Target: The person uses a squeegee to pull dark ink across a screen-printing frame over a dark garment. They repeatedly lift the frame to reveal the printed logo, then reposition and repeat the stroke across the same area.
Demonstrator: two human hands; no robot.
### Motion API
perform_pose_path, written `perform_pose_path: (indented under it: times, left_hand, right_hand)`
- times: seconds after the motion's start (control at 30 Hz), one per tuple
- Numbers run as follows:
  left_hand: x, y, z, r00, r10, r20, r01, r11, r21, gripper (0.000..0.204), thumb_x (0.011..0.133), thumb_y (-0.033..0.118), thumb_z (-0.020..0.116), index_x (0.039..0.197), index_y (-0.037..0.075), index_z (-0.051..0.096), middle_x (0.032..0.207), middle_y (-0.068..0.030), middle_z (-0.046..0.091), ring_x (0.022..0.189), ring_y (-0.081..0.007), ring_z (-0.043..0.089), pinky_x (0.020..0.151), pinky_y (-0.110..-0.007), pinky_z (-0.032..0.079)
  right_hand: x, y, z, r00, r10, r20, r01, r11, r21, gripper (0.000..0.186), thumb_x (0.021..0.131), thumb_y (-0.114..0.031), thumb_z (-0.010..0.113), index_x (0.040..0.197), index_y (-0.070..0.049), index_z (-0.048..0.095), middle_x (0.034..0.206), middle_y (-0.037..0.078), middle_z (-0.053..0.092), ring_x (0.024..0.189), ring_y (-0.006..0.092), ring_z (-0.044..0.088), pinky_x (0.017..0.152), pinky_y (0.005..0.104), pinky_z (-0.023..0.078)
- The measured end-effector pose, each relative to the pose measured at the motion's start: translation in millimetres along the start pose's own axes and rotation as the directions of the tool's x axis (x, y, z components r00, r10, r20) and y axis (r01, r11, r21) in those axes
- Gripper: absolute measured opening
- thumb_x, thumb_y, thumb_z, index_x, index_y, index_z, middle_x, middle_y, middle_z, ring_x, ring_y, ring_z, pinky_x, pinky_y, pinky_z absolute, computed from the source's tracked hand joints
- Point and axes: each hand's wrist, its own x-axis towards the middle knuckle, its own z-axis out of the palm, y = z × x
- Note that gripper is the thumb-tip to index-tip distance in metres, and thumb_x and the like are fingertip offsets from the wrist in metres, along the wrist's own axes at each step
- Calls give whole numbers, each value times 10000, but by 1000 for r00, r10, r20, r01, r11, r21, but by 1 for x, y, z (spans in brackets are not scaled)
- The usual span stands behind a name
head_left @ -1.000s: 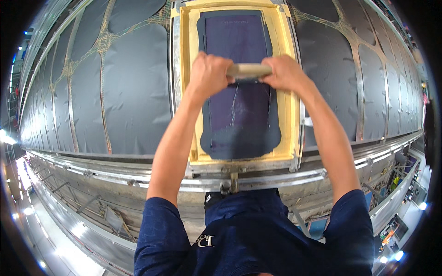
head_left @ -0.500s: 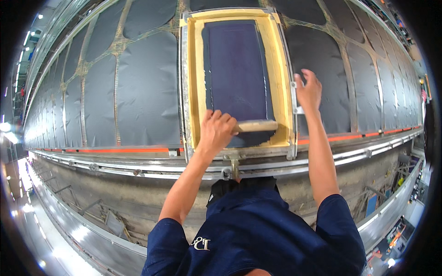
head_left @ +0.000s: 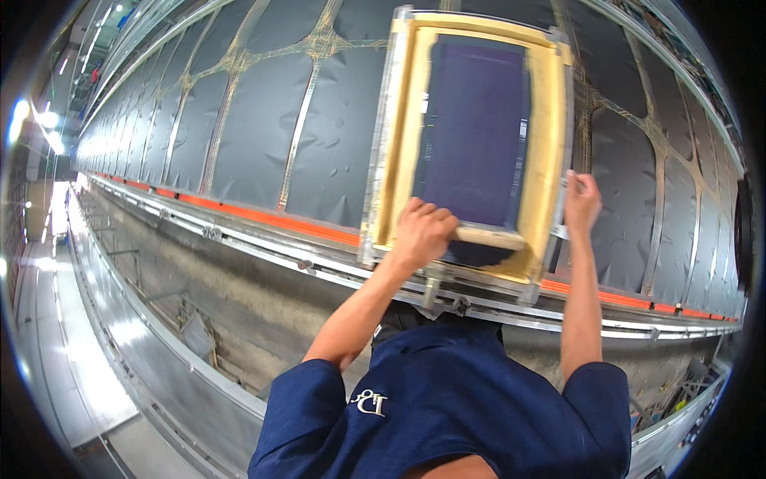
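Observation:
My left hand (head_left: 427, 231) grips the left part of a wooden-handled squeegee (head_left: 495, 238), which lies across the near end of the dark purple screen (head_left: 479, 128). The screen sits in a yellow-lined metal frame (head_left: 542, 104), with dark ink along its near end. My right hand (head_left: 581, 195) has its fingers curled on the frame's right outer edge, by a small metal fitting; its fingertips are partly blurred.
A long table (head_left: 319, 136) with dark panels and pale taped seams runs left and right under the frame. A metal rail (head_left: 239, 241) and orange strip (head_left: 311, 229) follow its near edge. Behind me, a metal ledge (head_left: 128, 335) borders a walkway.
The squeegee came from the far end to the near end. My right hand released it and moved to the frame's side, its fingers now curled there. The view has turned, shifting the frame rightward.

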Motion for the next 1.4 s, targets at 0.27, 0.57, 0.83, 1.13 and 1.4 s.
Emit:
perform_pose_path:
  times: [0.27, 0.57, 0.83, 1.13, 1.4]
  left_hand:
    - [-72, -172, -85, 997, 57, -51, -51, 993, 105, 270, 671, 212, 871, 901, 147, 745, 876, 12, 742, 804, -225, 683, 779, -379, 442]
    - [-155, -206, -108, 987, 159, -1, -158, 980, 125, 261, 709, 15, 719, 943, 128, 747, 981, -8, 776, 763, -202, 685, 761, -362, 448]
    - [-125, -227, -103, 984, 176, -1, -175, 978, 115, 335, 673, 34, 702, 993, 130, 724, 1025, 9, 751, 768, -199, 640, 778, -378, 447]
    - [114, -334, -71, 963, 240, -125, -215, 959, 185, 262, 691, 25, 708, 921, 147, 673, 897, 11, 713, 782, -211, 631, 777, -384, 430]
    - [277, -390, -96, 984, 172, -48, -169, 984, 59, 216, 699, 213, 868, 825, 101, 733, 725, -63, 702, 717, -291, 692, 722, -424, 516]
  right_hand:
    - [-84, -145, 154, 998, -37, -48, 50, 948, 315, 173, 931, -239, 727, 947, -67, 713, 859, 166, 735, 819, 362, 739, 688, 423, 557]
    - [-97, -172, 174, 984, 151, 94, -170, 953, 250, 199, 951, -222, 672, 905, -29, 662, 703, 188, 694, 671, 334, 717, 617, 414, 520]
    - [-98, -172, 197, 948, 274, 164, -290, 954, 80, 217, 960, -314, 694, 983, -101, 721, 706, 171, 685, 646, 327, 684, 632, 440, 507]
    - [-23, -196, 146, 722, 225, 654, 39, 930, -364, 250, 899, -385, 717, 884, -139, 762, 950, 130, 738, 964, 366, 702, 818, 507, 550]
    - [142, -301, 219, 747, -496, 443, 492, 860, 134, 605, 848, -510, 772, 1243, -60, 686, 1221, 202, 688, 1188, 371, 622, 1021, 470, 488]
